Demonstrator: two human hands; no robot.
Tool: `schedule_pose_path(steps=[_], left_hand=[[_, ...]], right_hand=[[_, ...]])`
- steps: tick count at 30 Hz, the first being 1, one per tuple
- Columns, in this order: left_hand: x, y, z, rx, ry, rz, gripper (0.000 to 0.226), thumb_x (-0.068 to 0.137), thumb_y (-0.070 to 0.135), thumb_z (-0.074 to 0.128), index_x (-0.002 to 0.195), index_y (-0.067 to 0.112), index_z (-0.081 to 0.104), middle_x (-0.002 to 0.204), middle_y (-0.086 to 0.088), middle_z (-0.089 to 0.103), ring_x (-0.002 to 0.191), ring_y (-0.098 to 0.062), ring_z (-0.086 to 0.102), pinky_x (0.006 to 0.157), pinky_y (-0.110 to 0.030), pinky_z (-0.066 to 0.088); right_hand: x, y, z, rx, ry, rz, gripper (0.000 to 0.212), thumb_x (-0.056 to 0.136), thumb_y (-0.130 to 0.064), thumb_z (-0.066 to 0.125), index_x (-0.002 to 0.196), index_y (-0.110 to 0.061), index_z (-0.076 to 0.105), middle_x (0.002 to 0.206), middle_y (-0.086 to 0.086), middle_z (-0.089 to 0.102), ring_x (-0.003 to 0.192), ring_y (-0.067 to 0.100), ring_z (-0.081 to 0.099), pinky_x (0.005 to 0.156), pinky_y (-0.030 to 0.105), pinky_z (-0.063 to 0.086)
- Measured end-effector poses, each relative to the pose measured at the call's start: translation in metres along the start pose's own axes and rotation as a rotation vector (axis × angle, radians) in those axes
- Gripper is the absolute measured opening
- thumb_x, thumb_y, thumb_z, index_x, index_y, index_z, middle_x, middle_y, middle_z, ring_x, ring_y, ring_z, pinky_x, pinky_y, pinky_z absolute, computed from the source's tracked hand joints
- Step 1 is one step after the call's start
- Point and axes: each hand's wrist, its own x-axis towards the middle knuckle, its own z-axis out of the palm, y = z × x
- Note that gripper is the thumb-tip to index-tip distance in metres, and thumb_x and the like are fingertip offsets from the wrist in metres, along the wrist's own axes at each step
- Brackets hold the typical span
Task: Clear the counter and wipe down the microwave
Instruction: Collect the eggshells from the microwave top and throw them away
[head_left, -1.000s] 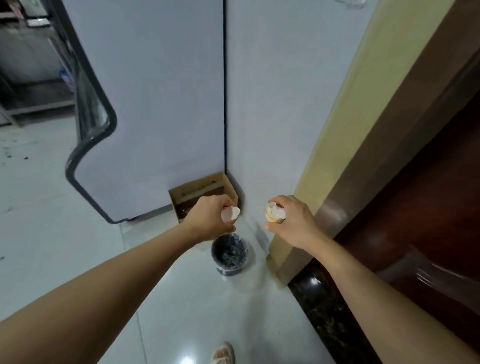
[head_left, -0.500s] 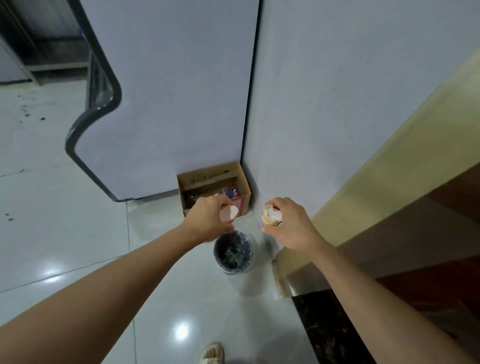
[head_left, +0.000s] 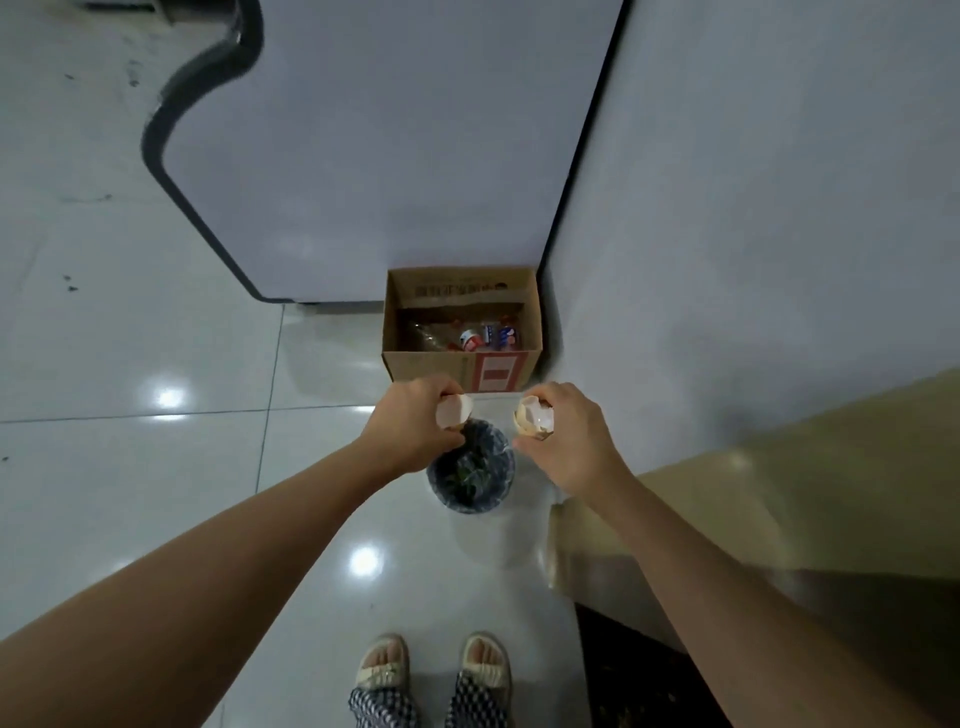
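The left hand (head_left: 415, 426) pinches one eggshell half (head_left: 454, 410) and the right hand (head_left: 569, 441) pinches another eggshell piece (head_left: 535, 418); the trash bin (head_left: 470, 475) is at 6 o'clock between both hands.

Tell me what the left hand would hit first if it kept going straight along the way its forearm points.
Probably the cardboard box on the floor beyond it. The left hand, gripping an eggshell, points forward over the bin. Depth from this view is uncertain, so it might pass above the box and reach the wall.

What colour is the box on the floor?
Brown cardboard box, with a red label on its front; head view.
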Motion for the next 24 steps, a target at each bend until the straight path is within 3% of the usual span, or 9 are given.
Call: schedule_pose_path(steps=[5,13,18,24], left_hand=[[0.039,-0.035,0.058,-0.018,-0.004,-0.064,0.051,0.073,0.024,0.079,0.118,0.019,0.057,0.117,-0.004,0.063,0.103,-0.020,0.058,0.083,-0.029,0.050],[0.103,-0.125,0.174,-0.010,-0.011,-0.099,0.050,0.073,0.026,0.077,0.118,0.018,0.057,0.112,-0.004,0.065,0.095,-0.020,0.058,0.073,-0.026,0.046],[0.144,-0.177,0.243,0.002,0.014,-0.088,0.052,0.073,0.025,0.078,0.121,0.019,0.056,0.115,-0.004,0.065,0.100,-0.023,0.059,0.078,-0.030,0.048],[0.190,-0.229,0.314,0.057,0.002,-0.039,0.053,0.073,0.022,0.078,0.121,0.018,0.056,0.115,-0.006,0.065,0.104,-0.024,0.059,0.084,-0.032,0.048]], right_hand=[[0.030,0.046,0.052,0.014,-0.027,0.009,0.046,0.069,-0.019,0.081,0.109,-0.017,0.058,0.102,-0.006,0.051,0.091,0.010,0.046,0.079,0.018,0.035],[0.072,0.141,0.168,-0.008,-0.087,0.014,0.048,0.067,-0.010,0.080,0.111,-0.008,0.059,0.108,0.007,0.055,0.096,0.021,0.052,0.073,0.018,0.033],[0.098,0.196,0.246,-0.031,-0.105,0.007,0.049,0.067,-0.010,0.081,0.110,-0.007,0.058,0.110,0.008,0.055,0.096,0.021,0.053,0.073,0.015,0.032],[0.133,0.247,0.327,-0.094,-0.135,-0.014,0.052,0.071,-0.015,0.079,0.116,-0.008,0.055,0.118,0.011,0.053,0.106,0.025,0.051,0.086,0.026,0.039]])
